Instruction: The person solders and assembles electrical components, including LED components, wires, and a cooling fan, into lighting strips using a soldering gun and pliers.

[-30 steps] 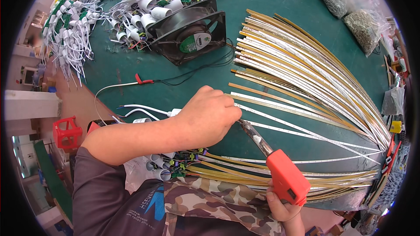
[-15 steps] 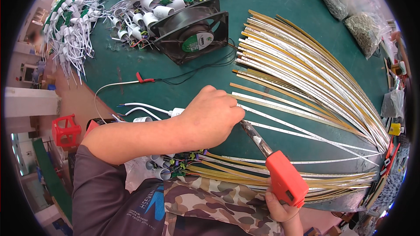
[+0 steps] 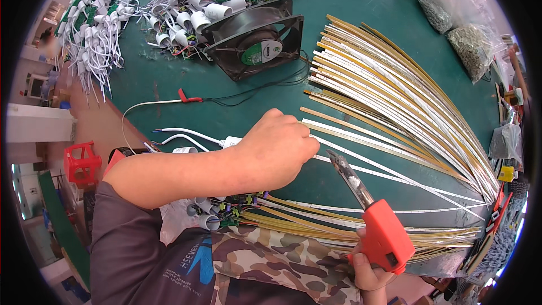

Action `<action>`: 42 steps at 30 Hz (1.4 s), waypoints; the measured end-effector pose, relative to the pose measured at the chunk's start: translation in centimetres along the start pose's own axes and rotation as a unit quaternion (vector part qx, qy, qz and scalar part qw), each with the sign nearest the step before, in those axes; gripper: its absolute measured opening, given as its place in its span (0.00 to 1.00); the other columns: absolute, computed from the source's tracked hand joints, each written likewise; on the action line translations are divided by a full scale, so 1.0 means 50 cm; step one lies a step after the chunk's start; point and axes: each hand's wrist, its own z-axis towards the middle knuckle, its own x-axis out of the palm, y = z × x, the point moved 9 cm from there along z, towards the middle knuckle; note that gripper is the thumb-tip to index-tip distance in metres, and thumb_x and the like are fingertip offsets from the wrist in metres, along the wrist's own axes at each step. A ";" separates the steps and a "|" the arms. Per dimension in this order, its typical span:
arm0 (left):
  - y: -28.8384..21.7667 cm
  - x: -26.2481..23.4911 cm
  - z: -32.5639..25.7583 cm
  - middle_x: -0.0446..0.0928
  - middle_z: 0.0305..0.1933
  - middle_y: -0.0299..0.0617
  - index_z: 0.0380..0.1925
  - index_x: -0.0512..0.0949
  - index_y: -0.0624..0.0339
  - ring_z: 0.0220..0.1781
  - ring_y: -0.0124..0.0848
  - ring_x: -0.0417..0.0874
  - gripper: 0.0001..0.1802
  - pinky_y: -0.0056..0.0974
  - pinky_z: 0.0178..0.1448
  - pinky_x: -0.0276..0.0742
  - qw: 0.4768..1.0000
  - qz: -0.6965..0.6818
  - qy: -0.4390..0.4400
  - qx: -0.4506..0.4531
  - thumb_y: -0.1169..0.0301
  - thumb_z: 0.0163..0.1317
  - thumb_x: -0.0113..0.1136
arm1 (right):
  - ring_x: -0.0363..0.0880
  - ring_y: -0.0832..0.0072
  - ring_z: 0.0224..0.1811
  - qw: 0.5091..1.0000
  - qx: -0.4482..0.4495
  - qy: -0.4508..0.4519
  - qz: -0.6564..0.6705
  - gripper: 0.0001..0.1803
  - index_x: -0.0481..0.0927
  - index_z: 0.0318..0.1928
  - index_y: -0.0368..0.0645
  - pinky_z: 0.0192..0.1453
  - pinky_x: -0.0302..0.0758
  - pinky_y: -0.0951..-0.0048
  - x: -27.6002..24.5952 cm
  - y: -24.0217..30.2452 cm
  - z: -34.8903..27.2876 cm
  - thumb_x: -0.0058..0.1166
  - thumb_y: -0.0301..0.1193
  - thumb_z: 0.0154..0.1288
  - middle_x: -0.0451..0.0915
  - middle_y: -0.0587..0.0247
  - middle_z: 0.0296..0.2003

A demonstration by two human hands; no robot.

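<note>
My left hand (image 3: 279,149) is closed above the table, its fingertips hidden under the fist. A thin white LED strip (image 3: 370,164) runs out from the fist to the right, and another emerges just below it. Beside the wrist lies a white plastic cap (image 3: 230,142) with white cable leading left. My right hand (image 3: 370,274) grips the red handle of a soldering gun (image 3: 387,237) near the front of my camouflage apron. Its metal barrel points up and left, with the tip a short way from my left fist.
A black fan (image 3: 254,42) stands behind my left hand. White lamp caps with circuit boards (image 3: 192,17) are heaped at the far left. Bundled white and tan strips (image 3: 395,90) fan out at right; more strips (image 3: 361,223) lie nearby. Plastic bags (image 3: 468,45) sit far right.
The soldering gun has moved right and slightly down, its tip now away from my left fist. My left hand has kept nearly the same place and grip. The whole view has shifted slightly.
</note>
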 end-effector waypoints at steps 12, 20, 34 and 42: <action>0.001 0.003 0.003 0.78 0.30 0.41 0.25 0.79 0.57 0.40 0.42 0.79 0.02 0.46 0.46 0.69 1.000 0.007 0.023 -0.011 0.74 0.55 0.59 | 0.78 0.76 0.29 0.998 -0.051 0.037 -0.014 0.27 0.69 0.60 0.27 0.37 0.76 0.74 0.020 0.017 0.021 0.54 0.22 0.58 0.79 0.49 0.50; 0.002 0.005 0.001 0.76 0.28 0.40 0.25 0.78 0.57 0.38 0.42 0.78 0.04 0.46 0.46 0.69 1.000 0.013 0.020 -0.005 0.73 0.58 0.60 | 0.78 0.75 0.29 0.996 -0.084 0.031 0.000 0.29 0.67 0.61 0.28 0.37 0.78 0.74 0.014 0.010 0.019 0.57 0.24 0.59 0.78 0.46 0.52; 0.005 0.005 0.001 0.78 0.29 0.39 0.27 0.81 0.57 0.39 0.41 0.78 0.03 0.45 0.48 0.69 0.999 0.006 0.029 -0.019 0.73 0.59 0.61 | 0.79 0.75 0.32 0.997 -0.008 -0.051 0.064 0.23 0.78 0.55 0.31 0.40 0.74 0.75 0.001 0.019 0.026 0.61 0.24 0.58 0.82 0.64 0.32; 0.005 0.005 0.001 0.78 0.30 0.39 0.28 0.81 0.57 0.40 0.41 0.78 0.02 0.45 0.47 0.69 0.999 0.009 0.026 -0.021 0.72 0.59 0.61 | 0.79 0.75 0.34 0.998 -0.064 0.006 0.014 0.28 0.69 0.61 0.28 0.39 0.78 0.75 0.002 0.009 0.016 0.59 0.26 0.61 0.78 0.47 0.53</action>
